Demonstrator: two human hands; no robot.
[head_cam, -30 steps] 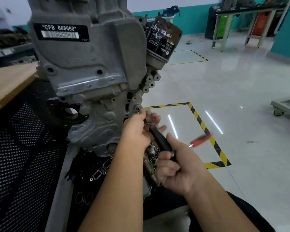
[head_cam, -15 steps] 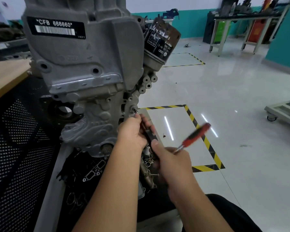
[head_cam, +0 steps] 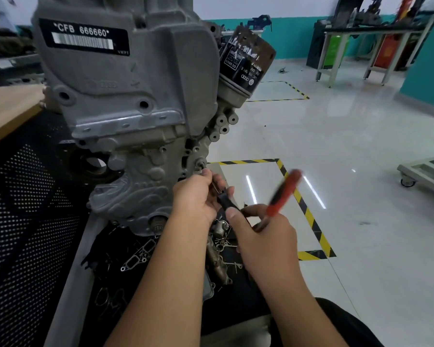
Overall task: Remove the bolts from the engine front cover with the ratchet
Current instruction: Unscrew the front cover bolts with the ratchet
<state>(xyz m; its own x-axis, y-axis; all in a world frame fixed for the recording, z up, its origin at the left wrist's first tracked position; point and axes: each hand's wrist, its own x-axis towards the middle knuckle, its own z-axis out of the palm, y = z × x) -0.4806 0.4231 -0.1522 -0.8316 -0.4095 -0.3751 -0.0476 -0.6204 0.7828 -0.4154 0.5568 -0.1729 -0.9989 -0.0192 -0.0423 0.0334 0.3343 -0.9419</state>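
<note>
While gripping the ratchet together, left hand curled high, right hand fisted below.

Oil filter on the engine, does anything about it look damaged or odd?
Yes. The black oil filter at the upper right of the engine front cover looks worn: its printed label is scraped and patchy near the top, and the canister juts out tilted rather than upright.

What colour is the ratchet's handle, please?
Red and black ratchet handle, blurred, in the head view.
</note>
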